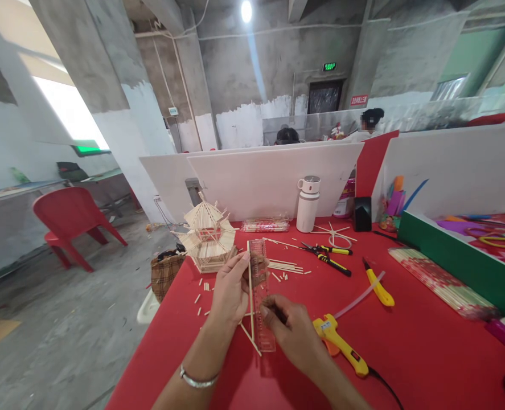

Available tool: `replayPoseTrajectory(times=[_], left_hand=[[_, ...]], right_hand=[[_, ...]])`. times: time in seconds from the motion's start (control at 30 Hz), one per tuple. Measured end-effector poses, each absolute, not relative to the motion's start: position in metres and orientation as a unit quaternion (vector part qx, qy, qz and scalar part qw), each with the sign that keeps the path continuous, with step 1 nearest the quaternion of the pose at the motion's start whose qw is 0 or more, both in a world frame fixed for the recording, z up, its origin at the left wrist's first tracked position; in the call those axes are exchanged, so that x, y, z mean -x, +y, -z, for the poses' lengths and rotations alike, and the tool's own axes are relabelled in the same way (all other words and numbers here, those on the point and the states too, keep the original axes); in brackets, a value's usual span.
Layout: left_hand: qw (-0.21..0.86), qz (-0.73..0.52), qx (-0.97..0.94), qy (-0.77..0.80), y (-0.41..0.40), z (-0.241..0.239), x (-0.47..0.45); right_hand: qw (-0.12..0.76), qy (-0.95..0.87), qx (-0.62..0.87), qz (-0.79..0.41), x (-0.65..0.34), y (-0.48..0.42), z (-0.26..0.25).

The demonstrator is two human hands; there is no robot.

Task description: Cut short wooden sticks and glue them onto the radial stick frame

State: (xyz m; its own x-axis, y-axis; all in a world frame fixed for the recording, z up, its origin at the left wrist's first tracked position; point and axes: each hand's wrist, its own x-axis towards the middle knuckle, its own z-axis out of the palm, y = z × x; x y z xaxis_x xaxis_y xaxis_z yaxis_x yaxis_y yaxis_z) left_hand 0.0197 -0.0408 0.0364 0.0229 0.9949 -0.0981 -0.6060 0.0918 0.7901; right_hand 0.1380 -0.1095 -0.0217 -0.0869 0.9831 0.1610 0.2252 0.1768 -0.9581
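Observation:
In the head view a clear plastic ruler (269, 342) is held up lengthwise over the red table. A thin wooden stick (253, 324) lies along its left edge. My left hand (232, 287) is closed around the stick and the ruler's upper part, thumb in front and fingers behind. Lower down, my right hand (292, 327) pinches at the ruler's right side; whether its fingertips also touch the stick is hidden. Another stick (250, 339) slants below my left hand. A pagoda-like model (209, 242) made of sticks stands at the left back.
Pliers (331, 259), a yellow-handled cutter (379, 286) and a yellow glue gun (341, 344) with a cord lie on the right. Loose sticks (284, 265) and short cut bits are scattered behind my hands. A white thermos (307, 208) stands before a white partition (273, 176).

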Motion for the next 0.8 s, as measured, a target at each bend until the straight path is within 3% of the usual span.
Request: replayPoseTrajectory(times=[0.8], left_hand=[[0.656, -0.61, -0.279, 0.345, -0.0406, -0.0306, -0.016]], right_hand=[[0.457, -0.613, 0.496, -0.412, -0.1351, -0.1103, 0.0258]])
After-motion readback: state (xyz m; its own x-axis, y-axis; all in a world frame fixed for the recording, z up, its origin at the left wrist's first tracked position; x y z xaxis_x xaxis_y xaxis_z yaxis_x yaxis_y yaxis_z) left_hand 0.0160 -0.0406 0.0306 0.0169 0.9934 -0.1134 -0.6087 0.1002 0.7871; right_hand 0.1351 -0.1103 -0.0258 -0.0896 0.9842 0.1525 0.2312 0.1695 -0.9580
